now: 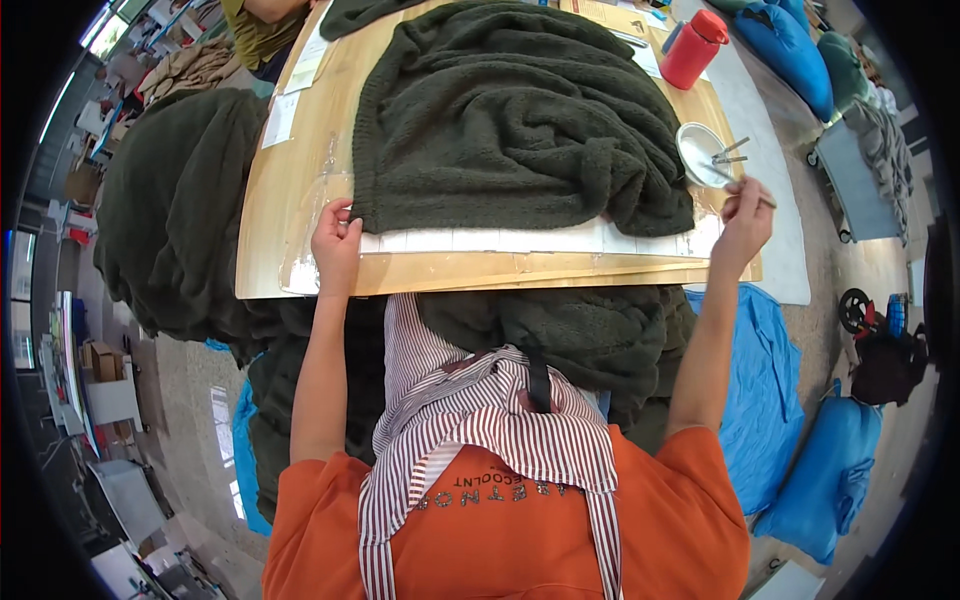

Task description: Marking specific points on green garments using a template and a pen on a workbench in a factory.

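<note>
A dark green fleecy piece of fabric (pixel 500 130) lies spread in folds over the wooden board (pixel 480 272). My left hand (pixel 337 242) pinches its near left corner between thumb and fingers. At the board's right side is a round white bowl (pixel 690 136) with whitish contents, and two thin sticks (pixel 733 152) lean out over its rim. Beside that bowl, my right hand (pixel 742 218) is closed round a thin stick-like tool (pixel 765 197) that points into it. What the tool's end looks like is hard to make out.
A red thermos jug (pixel 693 50) stands at the far right of the board. White paper slips (pixel 281 118) lie along its left edge. Dark green fabric heaps (pixel 180 210) bulge to the left. Another person's arm (pixel 275 8) shows far left; blue bags (pixel 785 55) sit right.
</note>
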A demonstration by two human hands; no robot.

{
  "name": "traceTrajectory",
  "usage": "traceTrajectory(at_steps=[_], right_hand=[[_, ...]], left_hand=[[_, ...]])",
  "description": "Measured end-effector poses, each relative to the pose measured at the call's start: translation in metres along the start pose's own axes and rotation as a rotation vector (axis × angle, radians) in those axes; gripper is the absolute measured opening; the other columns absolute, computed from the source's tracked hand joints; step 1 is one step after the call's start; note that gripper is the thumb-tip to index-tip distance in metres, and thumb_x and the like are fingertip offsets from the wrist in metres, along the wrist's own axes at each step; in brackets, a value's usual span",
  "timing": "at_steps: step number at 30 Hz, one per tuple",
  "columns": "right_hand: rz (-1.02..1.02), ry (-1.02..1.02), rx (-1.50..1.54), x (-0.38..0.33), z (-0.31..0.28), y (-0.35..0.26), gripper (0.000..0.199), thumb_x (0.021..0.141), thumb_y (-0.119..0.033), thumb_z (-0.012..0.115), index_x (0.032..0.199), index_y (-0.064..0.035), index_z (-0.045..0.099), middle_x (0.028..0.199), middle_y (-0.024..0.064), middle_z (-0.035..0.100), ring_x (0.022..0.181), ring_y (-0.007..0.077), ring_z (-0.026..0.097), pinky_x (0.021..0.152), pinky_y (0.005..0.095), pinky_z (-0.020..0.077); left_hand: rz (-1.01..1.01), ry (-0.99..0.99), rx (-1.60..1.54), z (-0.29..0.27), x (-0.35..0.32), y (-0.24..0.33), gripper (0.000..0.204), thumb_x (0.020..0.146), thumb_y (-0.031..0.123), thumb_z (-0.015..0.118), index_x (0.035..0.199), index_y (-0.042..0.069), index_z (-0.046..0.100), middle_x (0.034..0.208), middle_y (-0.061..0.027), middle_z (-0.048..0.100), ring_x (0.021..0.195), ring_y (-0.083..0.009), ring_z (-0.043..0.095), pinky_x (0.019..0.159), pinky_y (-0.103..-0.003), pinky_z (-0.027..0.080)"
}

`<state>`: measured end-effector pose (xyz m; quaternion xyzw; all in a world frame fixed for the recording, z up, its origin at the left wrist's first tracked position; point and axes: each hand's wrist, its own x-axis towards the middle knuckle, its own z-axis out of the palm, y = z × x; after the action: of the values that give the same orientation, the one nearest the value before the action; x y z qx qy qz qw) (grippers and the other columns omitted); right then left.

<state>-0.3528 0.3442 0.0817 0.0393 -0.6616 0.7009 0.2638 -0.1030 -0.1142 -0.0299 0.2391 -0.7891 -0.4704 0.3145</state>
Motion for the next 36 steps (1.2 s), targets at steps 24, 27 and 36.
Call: traceTrajectory(at_steps=[24,27,36], right_hand=[[0.384,-0.637,0.174,-0.141,0.122,-0.001,0.017,0.101,-0.019,0.058,0.097,-0.004,0.063,0.077,0.002,0.065,0.061,0.0033,0.05,0.056,0.0188,0.0407],[0.403,-0.765,0.173,-0.139,0.135,-0.007,0.018,0.101,-0.02,0.058,0.098,-0.0029,0.064,0.078,0.0027,0.066,0.061,0.003,0.05,0.056,0.0188,0.0407],[0.406,-1.072,-0.076,-0.154,0.181,0.007,0.019,0.097,-0.021,0.061,0.096,-0.0029,0.067,0.078,0.0023,0.067,0.064,0.0067,0.056,0.059,0.0228,0.046]], left_hand=[[0.68,0.078,0.306,0.044,-0.053,0.076,0.018,0.075,-0.006,0.06,0.092,0.002,0.06,0.08,-0.0107,0.059,0.072,-0.0315,0.059,0.064,-0.041,0.048],[0.818,-0.376,0.185,0.105,-0.083,0.107,0.024,0.074,0.005,0.069,0.096,0.001,0.06,0.101,-0.0144,0.062,0.096,-0.0328,0.061,0.09,-0.044,0.05],[0.634,-0.59,0.36,0.154,-0.093,0.108,0.065,0.075,0.038,0.077,0.129,0.007,0.058,0.137,-0.0217,0.049,0.135,-0.0414,0.04,0.112,-0.066,0.025]])
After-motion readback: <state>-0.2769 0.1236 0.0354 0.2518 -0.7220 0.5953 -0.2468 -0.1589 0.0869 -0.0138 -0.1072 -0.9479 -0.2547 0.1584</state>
